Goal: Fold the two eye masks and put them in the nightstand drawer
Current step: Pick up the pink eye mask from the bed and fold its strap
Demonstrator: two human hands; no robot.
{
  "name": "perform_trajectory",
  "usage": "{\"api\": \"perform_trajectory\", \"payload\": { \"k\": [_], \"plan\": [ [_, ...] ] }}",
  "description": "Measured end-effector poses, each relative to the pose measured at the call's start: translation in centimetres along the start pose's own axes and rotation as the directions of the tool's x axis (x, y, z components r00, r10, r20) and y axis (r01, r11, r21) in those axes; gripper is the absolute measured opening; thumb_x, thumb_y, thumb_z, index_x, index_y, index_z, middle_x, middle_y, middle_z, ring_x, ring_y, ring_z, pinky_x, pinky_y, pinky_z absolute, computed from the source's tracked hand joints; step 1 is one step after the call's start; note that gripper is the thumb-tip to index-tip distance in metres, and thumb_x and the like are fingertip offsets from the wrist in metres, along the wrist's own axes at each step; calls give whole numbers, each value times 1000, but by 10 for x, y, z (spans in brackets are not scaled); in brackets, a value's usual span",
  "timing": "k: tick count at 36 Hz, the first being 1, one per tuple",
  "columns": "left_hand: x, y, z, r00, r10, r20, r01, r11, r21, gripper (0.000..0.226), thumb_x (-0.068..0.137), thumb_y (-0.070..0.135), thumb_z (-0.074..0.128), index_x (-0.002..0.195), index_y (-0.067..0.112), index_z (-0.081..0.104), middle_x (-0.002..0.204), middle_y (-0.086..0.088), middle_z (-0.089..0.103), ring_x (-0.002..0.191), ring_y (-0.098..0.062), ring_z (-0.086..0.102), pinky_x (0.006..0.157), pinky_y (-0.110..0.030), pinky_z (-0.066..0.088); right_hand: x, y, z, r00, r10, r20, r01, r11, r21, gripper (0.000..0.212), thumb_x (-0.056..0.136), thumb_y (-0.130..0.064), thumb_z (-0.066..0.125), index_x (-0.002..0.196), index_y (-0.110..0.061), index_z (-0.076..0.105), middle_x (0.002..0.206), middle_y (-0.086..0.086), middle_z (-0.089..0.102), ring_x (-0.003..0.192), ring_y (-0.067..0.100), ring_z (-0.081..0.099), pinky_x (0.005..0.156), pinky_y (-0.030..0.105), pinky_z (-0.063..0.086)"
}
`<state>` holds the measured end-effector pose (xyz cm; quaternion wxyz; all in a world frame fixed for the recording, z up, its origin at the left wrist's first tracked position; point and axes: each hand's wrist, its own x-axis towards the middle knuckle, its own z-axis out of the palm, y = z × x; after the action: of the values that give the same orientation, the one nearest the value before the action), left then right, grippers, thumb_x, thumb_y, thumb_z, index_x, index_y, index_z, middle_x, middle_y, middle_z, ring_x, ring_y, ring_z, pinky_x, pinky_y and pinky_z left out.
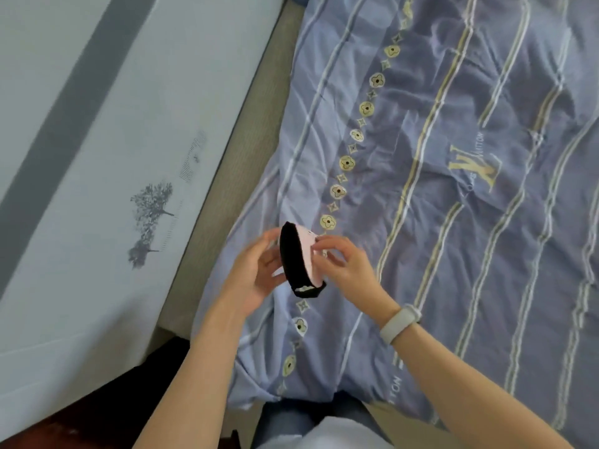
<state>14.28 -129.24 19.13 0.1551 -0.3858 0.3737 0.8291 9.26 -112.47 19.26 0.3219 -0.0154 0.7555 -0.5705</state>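
One eye mask (299, 259), pale pink with a black backing and black strap, is held above the bed's left edge, bent into a curve. My left hand (256, 270) holds it from the left side with the palm turned up. My right hand (343, 262) pinches its pink face from the right; a white band sits on that wrist. A second eye mask and the nightstand drawer are not in view.
A wrinkled blue duvet (453, 189) with cream stripes and flower prints covers the bed. A beige bed edge (233, 176) runs diagonally on the left. Beyond it stands a pale wall panel (97, 157) with a tree print. My legs show at the bottom.
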Motion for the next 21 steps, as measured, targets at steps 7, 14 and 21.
{"api": "perform_trajectory", "payload": {
  "k": [7,14,21],
  "plan": [
    [-29,-18,27,990,126,-69,-114,981,158,10,83,23,64,83,17,71,71,3,70,65,-10,65,54,-25,55,-43,-4,4,983,-177,39,181,936,-301,22,82,-10,64,103,-14,61,127,1,46,121,18,42,104,33,36],
    [-59,-14,24,967,233,-102,-248,953,-174,16,87,4,53,90,11,68,86,-6,73,76,-16,71,57,-26,56,-61,-26,-10,985,166,-41,-165,986,14,49,83,-29,63,125,-16,42,120,-2,54,108,16,55,89,30,48],
    [-82,-15,17,975,219,24,-220,974,46,31,81,20,63,112,14,62,103,-6,66,92,-21,64,66,-33,57,-80,-43,-11,999,47,10,-43,976,-211,9,88,-23,56,96,-22,61,77,7,67,65,19,61,60,33,47]
  ]
}}
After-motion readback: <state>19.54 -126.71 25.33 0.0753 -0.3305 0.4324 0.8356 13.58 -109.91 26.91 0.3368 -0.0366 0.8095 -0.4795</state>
